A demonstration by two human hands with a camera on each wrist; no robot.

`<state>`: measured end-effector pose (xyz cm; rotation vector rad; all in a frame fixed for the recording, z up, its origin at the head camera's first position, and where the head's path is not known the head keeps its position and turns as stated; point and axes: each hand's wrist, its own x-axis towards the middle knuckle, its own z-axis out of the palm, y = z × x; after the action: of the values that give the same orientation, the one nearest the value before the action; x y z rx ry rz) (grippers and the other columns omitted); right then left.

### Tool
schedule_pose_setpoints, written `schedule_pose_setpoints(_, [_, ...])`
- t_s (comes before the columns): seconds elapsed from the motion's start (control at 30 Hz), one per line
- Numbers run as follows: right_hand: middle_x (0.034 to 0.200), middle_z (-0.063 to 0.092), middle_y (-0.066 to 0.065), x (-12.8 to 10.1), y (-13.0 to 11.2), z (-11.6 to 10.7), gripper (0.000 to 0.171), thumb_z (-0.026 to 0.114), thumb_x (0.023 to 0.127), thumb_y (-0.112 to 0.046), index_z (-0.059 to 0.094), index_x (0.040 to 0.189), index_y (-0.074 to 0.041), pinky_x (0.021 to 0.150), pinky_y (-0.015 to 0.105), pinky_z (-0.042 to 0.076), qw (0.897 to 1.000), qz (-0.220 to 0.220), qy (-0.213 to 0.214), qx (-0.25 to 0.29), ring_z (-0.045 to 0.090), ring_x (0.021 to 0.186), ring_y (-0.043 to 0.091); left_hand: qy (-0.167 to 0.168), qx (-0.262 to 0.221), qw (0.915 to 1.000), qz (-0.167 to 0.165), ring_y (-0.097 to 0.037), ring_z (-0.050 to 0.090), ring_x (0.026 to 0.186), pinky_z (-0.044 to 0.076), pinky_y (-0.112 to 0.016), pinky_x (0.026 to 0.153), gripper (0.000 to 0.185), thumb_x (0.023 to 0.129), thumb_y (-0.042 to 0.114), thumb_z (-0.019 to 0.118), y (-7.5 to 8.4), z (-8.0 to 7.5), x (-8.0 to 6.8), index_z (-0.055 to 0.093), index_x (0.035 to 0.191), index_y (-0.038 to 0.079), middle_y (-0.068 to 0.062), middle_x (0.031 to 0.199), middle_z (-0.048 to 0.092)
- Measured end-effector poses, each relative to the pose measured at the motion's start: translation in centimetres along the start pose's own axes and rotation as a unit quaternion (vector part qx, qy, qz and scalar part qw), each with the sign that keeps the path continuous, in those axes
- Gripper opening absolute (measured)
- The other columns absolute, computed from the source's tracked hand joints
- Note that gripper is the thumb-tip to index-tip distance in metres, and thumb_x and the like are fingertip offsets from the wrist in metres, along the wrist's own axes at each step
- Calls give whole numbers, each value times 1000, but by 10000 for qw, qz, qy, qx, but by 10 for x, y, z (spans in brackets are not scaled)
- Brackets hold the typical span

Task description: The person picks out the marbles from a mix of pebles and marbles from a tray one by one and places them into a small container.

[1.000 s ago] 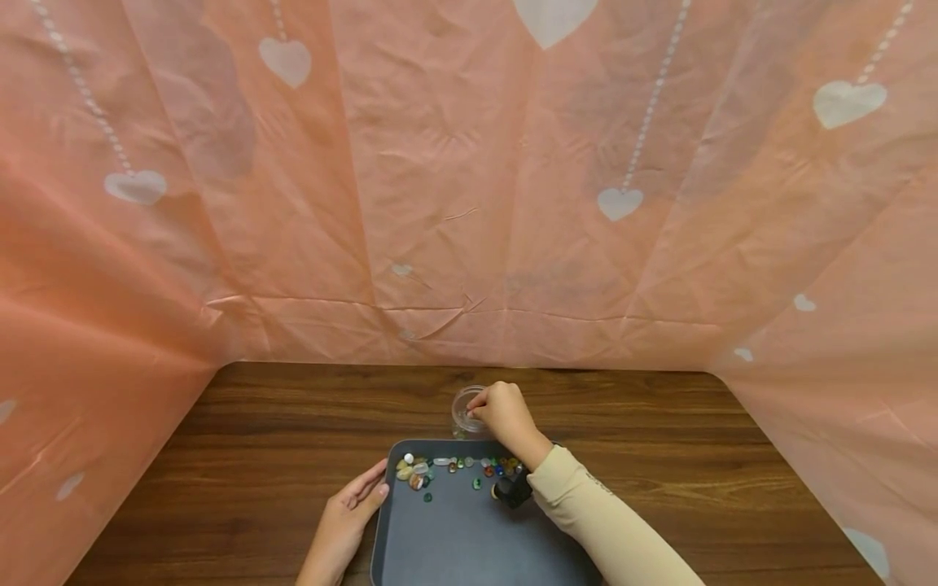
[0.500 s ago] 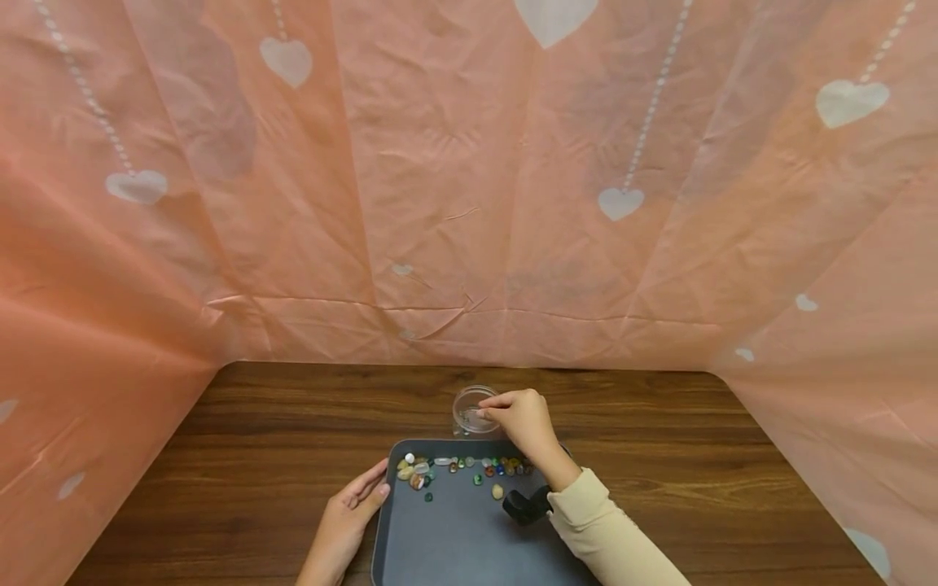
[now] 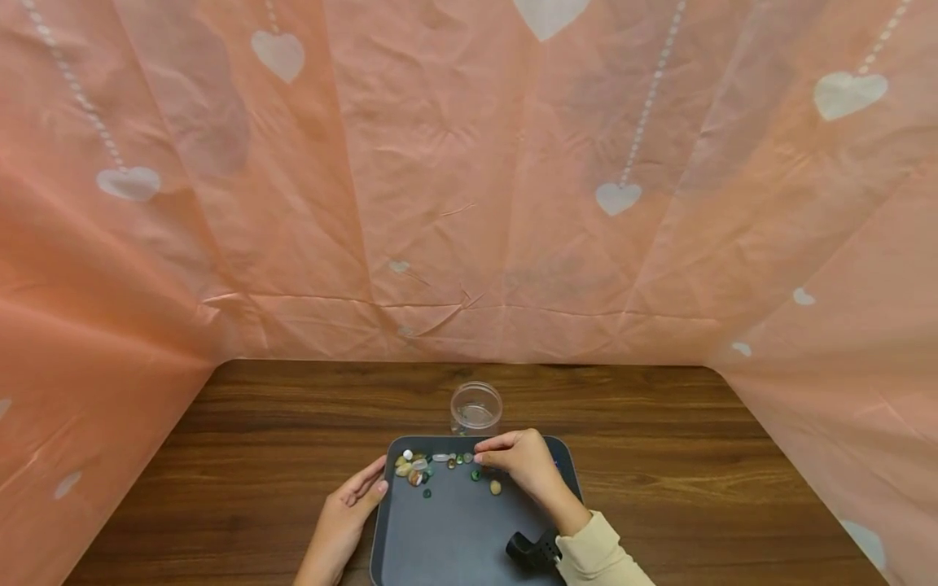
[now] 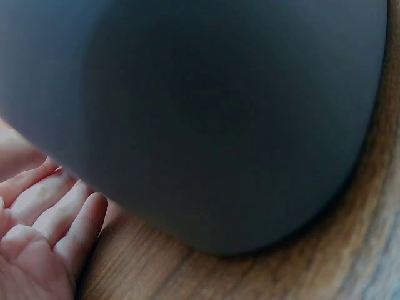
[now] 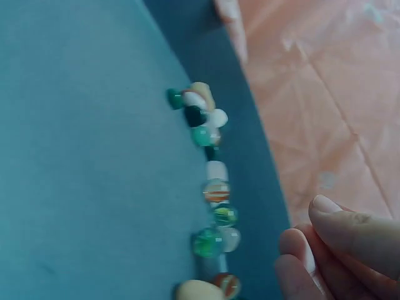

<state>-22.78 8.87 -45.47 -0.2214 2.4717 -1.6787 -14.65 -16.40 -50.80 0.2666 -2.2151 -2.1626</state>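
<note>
Two hands at a grey tray (image 3: 454, 537), lower centre of the head view.

Right hand (image 3: 523, 462): over the tray's far edge, fingers curled, thumb and forefinger tips drawn together just above the row of marbles and pebbles (image 3: 440, 465); whether a bead sits in the pinch cannot be told. Right wrist view shows fingertips (image 5: 337, 228) at lower right, close beside the striped and green marbles (image 5: 215, 215) strung along the rim, not touching them. Left hand (image 3: 352, 505): fingers straight and relaxed, resting against the tray's left rim; left wrist view shows its fingers (image 4: 59, 219) lying on wood beside the tray's corner. Clear jar (image 3: 476, 407) stands on the table (image 3: 256, 456) just beyond the tray, apart from both hands.
</note>
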Motion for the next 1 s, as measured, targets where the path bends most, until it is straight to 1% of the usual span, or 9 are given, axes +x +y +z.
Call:
schedule_pose_setpoints(0.07, [86,78,12,-1,4,2,16,84,76,-9,80,89,0,62,20,52,9997,-92,14,-215,65,71,3,2,-4,10000,-12,12,56,110,46,-10,90,51,97,23,65,0,0,0,53,142,2,-17,142,56])
schedule_pose_setpoints(0.13, [86,78,11,-1,6,4,16,85,75,-11,80,88,-2,61,19,50,9987,-175,15,-473,63,70,2,2,20,10000,-18,12,56,110,46,-10,90,51,97,24,66,0,0,0,53,142,3,-17,142,56])
schedule_pose_setpoints(0.23, [80,78,10,-1,10,6,15,85,75,-11,81,86,-3,53,19,46,9973,-221,-47,-701,60,59,3,9,47,10000,-16,13,56,109,45,-10,90,51,96,25,66,0,0,0,54,141,3,-16,142,56])
schedule_pose_setpoints(0.33, [73,76,10,-2,11,9,13,84,76,-9,80,85,-2,47,20,44,9964,-290,-95,-792,56,48,5,16,45,10000,9,13,56,109,45,-9,91,52,96,25,66,0,0,0,54,141,3,-17,142,56])
schedule_pose_setpoints(0.4, [70,76,9,-2,12,10,11,84,76,-9,80,84,-2,45,21,44,9954,-351,-68,-894,56,45,6,20,41,10000,23,14,56,109,45,-9,91,52,96,24,66,0,0,0,54,141,2,-17,142,57])
schedule_pose_setpoints(0.53, [70,75,7,-3,12,12,8,84,75,-8,80,81,-3,44,20,44,9916,-489,-26,-1197,54,44,4,6,37,10000,20,14,56,108,45,-8,91,52,96,24,66,0,0,0,53,141,2,-17,142,56])
schedule_pose_setpoints(0.77, [69,74,6,-4,10,13,5,81,76,0,80,80,-1,45,18,43,9844,-621,-358,-1608,51,48,3,11,46,10000,37,14,56,109,45,-9,90,51,96,24,66,1,0,1,54,141,2,-17,142,56])
schedule_pose_setpoints(0.9, [68,73,6,-4,10,13,4,80,76,2,79,80,0,45,17,43,9829,-681,-431,-1653,51,48,2,22,45,10000,70,14,56,109,45,-9,90,51,97,23,65,0,0,1,54,141,1,-17,142,57])
schedule_pose_setpoints(1.0, [68,74,7,-4,12,12,3,81,76,1,80,79,0,44,16,42,9834,-703,-393,-1627,52,47,2,33,66,9999,69,14,56,109,45,-9,90,50,97,23,65,0,1,1,54,140,1,-17,141,57])
